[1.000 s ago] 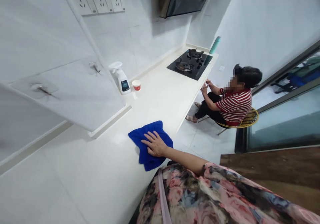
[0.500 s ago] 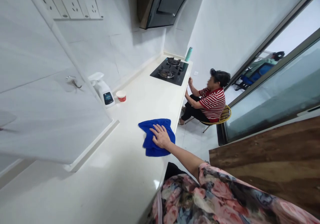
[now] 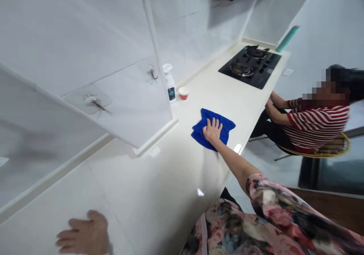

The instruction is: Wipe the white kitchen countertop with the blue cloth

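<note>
My right hand (image 3: 212,130) lies flat with spread fingers on a blue cloth (image 3: 228,124), pressing it to the white countertop (image 3: 159,183). Part of the cloth bunches under and around the palm. At the lower left, my left hand (image 3: 85,233) is open, fingers apart and pointing left, with nothing in it. It is over the countertop; whether it touches the surface I cannot tell.
A white spray bottle (image 3: 170,86) and a red-and-white cup (image 3: 183,93) stand by the wall. Beyond are a black gas stove (image 3: 250,66) and a green cylinder (image 3: 287,39). A jutting wall corner (image 3: 136,96) carries hooks. Right of the counter, a person (image 3: 315,122) sits on a chair.
The view has swung left and down. My left hand has come into view at the lower left. My right hand stays on the cloth, which has shifted and turned a little.
</note>
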`<state>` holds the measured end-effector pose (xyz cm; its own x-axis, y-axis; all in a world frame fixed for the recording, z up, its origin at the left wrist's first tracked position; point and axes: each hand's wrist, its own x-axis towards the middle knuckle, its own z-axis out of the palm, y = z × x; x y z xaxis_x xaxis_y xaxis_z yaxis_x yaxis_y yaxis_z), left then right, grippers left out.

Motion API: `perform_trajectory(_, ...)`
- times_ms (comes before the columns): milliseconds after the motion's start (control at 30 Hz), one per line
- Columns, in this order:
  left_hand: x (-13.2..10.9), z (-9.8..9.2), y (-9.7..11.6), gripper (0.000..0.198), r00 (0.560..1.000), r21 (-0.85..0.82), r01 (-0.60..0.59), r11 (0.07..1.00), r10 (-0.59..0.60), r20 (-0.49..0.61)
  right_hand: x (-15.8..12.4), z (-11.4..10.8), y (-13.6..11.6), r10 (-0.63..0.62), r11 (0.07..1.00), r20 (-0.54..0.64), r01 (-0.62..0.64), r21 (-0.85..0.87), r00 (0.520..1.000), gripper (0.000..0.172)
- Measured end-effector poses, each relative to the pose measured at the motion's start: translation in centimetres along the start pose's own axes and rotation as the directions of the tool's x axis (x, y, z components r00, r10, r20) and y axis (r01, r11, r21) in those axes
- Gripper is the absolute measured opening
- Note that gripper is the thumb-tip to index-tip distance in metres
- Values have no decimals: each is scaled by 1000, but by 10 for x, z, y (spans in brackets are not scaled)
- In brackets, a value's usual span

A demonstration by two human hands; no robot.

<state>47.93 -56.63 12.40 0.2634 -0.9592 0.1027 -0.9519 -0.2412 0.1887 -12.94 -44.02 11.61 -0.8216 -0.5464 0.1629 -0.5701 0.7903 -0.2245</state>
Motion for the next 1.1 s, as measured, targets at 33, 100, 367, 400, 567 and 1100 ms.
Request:
perform_trajectory(33,1,-2,0,90,998,-20,60,998,-61,-17,-2,5,-8,19,1000,-24,-19,20,1000,68)
perform_trajectory(100,3,-3,4,86,991,-59,126,990,-128,-27,-9,12,-29,31,998,-54,-27,62,998,70)
perform_trajectory(367,-8,-21,25,90,990,-128,138,982,-139,-1,-90,0,-117,-381,919,141,358,167,914,68)
perform_trajectory(400,-9,-24,27,90,990,-137,139,981,-140,2,-103,-4,-121,-446,889,162,416,189,880,67)
perform_trajectory(567,-12,-29,31,88,991,-190,131,973,-132,5,-162,-24,-113,-712,700,210,653,289,670,64)
perform_trajectory(1100,-11,-17,14,87,997,-194,72,978,-69,21,-224,-47,-9,-952,307,168,828,469,257,58)
